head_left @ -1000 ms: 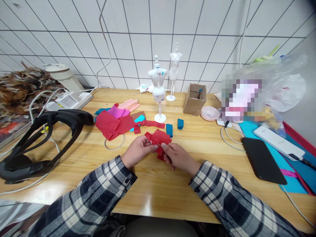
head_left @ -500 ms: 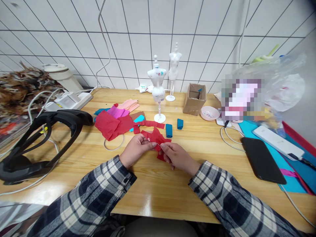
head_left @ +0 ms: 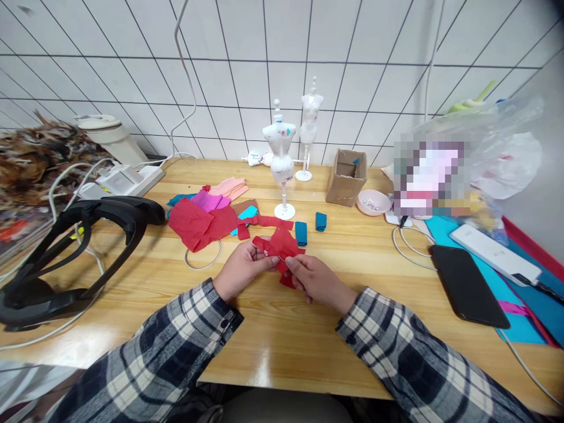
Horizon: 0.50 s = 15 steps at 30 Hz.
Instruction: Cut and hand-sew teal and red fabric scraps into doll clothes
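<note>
Both hands pinch a small piece of red crepe paper (head_left: 284, 242) above the table's front middle. My left hand (head_left: 244, 264) is closed on its left edge, thumb on top. My right hand (head_left: 315, 277) grips its lower right part between thumb and finger. A thin pale line shows between the two thumbs; I cannot make out what it is. Just beyond the paper lie a red strip (head_left: 271, 221) and two small teal rolls, one nearer (head_left: 301, 234) and one farther (head_left: 321, 222). A white mini dress form (head_left: 282, 153) stands upright behind them.
Left of my hands are crumpled red paper (head_left: 191, 223), pink and magenta sheets, and a black headset strap frame (head_left: 79, 252). A second dress form (head_left: 311, 126), a cardboard box (head_left: 346, 179) and a pink bowl (head_left: 373, 202) stand behind. A black phone (head_left: 469, 286) lies right.
The red paper has shifted and spread slightly between my fingers, its upper part lying flatter. My hands hold almost the same position.
</note>
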Tool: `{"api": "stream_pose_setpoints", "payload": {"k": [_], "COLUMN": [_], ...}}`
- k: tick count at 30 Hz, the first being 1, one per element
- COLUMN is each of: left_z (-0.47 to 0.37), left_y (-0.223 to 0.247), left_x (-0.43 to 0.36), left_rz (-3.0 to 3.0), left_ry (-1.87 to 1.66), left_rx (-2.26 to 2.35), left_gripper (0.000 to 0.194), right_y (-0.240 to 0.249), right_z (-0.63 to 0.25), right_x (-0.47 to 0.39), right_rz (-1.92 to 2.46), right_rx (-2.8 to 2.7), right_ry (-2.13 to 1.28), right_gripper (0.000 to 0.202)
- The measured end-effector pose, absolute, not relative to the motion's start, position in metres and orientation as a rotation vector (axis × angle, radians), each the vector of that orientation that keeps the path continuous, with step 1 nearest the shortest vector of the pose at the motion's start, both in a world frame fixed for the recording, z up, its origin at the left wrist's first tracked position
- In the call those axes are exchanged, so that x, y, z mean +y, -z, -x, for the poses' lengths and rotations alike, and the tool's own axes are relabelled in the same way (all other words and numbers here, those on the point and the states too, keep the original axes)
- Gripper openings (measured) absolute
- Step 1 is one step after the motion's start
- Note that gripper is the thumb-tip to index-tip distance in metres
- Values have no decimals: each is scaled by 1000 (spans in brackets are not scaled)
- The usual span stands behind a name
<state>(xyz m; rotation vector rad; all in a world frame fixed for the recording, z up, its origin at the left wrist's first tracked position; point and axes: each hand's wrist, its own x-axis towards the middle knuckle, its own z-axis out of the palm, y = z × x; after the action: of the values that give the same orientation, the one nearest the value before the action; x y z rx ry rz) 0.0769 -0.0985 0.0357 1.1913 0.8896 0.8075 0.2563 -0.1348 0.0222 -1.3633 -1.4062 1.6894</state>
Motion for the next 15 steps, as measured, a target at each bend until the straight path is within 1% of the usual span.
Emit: {"api": "stream_pose_setpoints", "payload": {"k": [12,15], "left_z": [-75,-75], "left_y": [-35,-35], "left_x": [-98,-99], "left_rz": [-1203,-1169], "left_ry": [-821,-840], "left_rx": [854,860], "left_gripper": [27,31], "right_y": [-20,-20], "right_z": [-256,-256], "right_x": [-134,-134], "right_rz": [1408,1389], "right_rx": [-1428,-1418], "right_ry": [-1646,-1656], "right_gripper": [45,44]}}
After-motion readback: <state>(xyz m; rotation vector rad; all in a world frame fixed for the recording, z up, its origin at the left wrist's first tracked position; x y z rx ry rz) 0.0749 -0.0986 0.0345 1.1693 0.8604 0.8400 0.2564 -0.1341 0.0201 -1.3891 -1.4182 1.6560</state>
